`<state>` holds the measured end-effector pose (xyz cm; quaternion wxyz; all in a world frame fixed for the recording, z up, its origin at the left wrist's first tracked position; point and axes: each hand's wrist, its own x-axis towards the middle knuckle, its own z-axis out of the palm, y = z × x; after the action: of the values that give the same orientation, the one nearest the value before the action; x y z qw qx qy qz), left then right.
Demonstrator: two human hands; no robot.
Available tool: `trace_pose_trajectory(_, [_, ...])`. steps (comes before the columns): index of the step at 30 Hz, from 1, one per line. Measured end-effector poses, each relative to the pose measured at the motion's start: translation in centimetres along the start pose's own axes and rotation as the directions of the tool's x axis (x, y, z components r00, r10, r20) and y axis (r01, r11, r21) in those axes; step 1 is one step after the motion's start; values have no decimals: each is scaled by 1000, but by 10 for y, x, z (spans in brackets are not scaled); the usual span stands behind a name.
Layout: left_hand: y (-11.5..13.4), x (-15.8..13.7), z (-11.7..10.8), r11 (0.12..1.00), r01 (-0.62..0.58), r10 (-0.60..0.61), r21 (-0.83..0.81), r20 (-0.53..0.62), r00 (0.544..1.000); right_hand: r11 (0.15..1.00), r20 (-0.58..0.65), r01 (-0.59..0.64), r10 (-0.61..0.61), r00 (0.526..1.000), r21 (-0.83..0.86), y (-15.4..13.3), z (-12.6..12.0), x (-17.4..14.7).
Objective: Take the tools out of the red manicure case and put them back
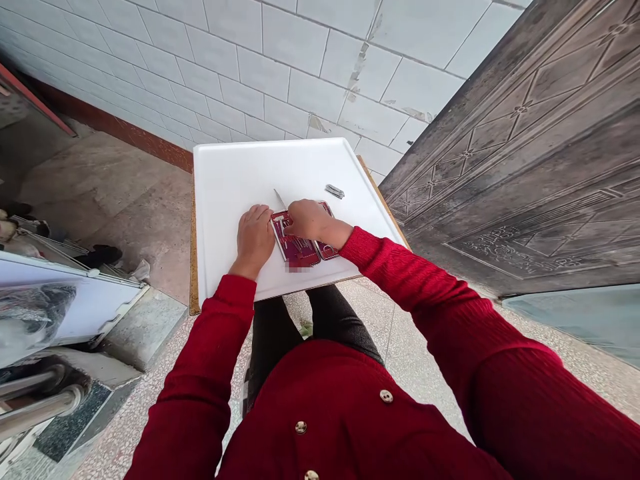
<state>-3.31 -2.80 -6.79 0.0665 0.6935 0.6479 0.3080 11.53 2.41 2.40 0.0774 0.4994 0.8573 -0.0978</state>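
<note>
A manicure set case (300, 257) with a red and purple lining lies unfolded on a white tray (235, 173). Several slim metal tools sit in its slots. My left hand (255, 235) rests at the case's left edge, fingers stretched out on the tray. Over the case's upper part, my right hand (309, 220) is closed, fingers curled and thumb pointing down to the left. A thin pointed metal tool (279, 197) sticks out from its far left side; the rest is hidden by the hand. Silver nail clippers (335, 191) lie apart on the tray, beyond the case to the right.
The tray has a raised rim and rests on a brown-edged stand (194, 267). Behind it rises a white tiled wall (300, 40). A dark patterned metal door (500, 147) stands at the right. Metal tubes (45, 407) and a white panel (65, 307) are at the left.
</note>
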Motion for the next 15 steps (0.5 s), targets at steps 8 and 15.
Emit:
trace_pose_trajectory(8, [7,0,-6,999,20,-22,44,33,999,987,51,80,-74,996,-139,-13,-3,7])
trace_pose_trajectory(15, [9,0,-5,999,19,-20,42,26,999,999,163,46,-45,986,-7,-17,-6,8])
